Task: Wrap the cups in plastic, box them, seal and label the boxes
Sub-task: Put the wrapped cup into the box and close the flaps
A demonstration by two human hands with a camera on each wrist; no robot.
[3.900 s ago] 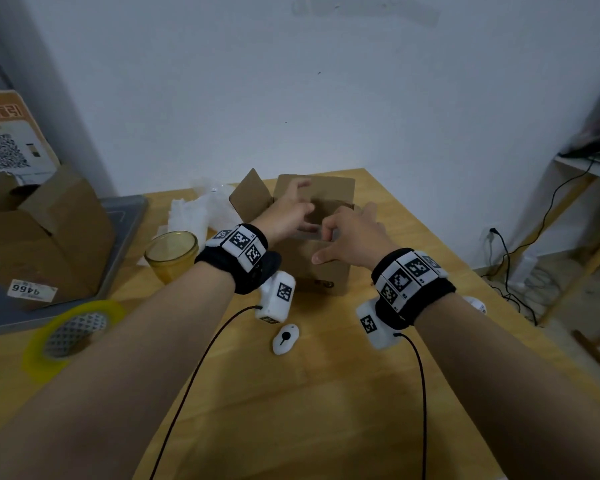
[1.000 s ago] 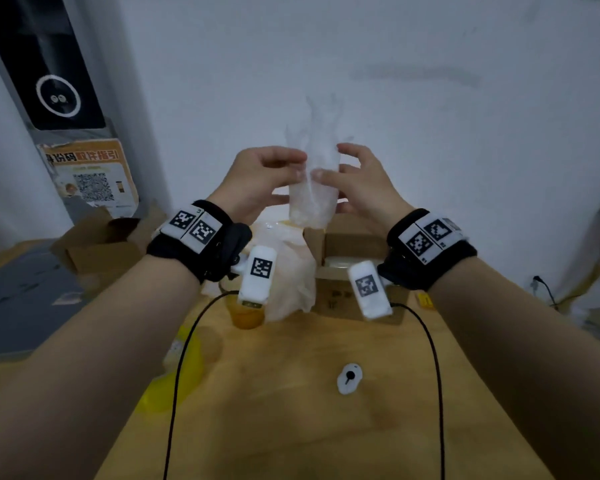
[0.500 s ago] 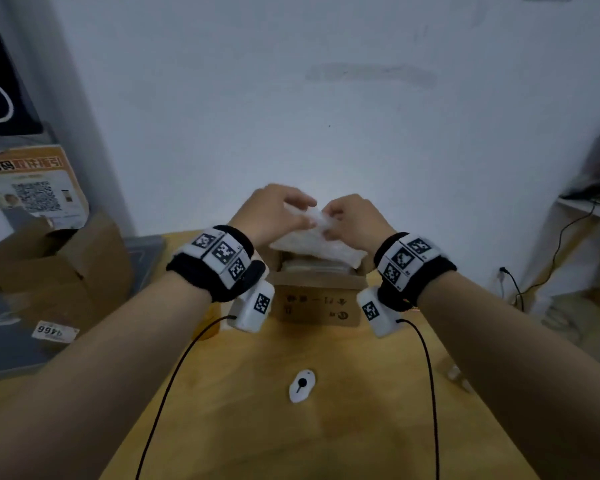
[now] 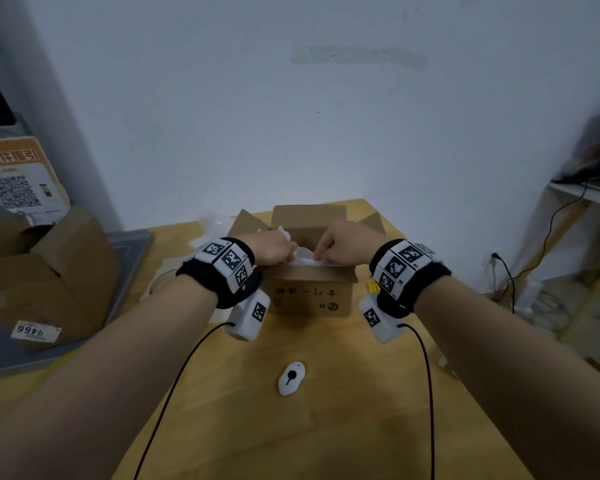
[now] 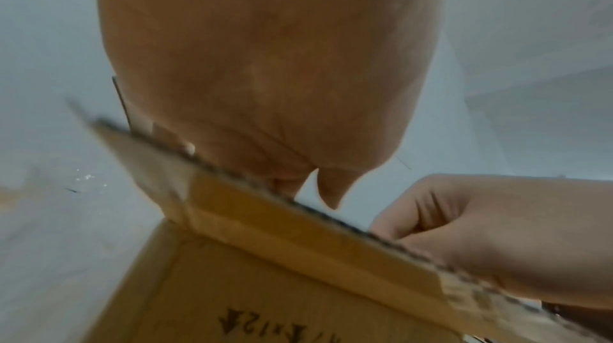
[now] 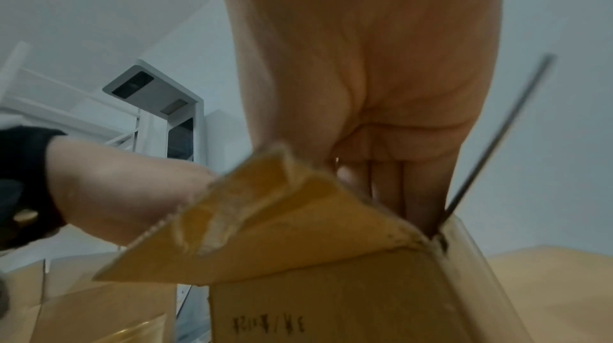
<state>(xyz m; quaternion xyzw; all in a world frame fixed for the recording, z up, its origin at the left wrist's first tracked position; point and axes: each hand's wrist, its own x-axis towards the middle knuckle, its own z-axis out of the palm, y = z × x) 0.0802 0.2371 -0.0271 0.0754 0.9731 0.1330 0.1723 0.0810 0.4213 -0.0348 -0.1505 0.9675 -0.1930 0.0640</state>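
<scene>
While both hands (image 4: 274, 249) (image 4: 340, 245) reach in, white plastic (image 4: 303, 258) fills the open box (image 4: 310, 299).

Both forearms reach forward side by side, each wrist banded in black with a white camera slung beneath. The left hand (image 4: 271, 249) and right hand (image 4: 340, 245) sit close together at the far end, knuckles up, fingers curled downward, their tips hidden from view.
</scene>
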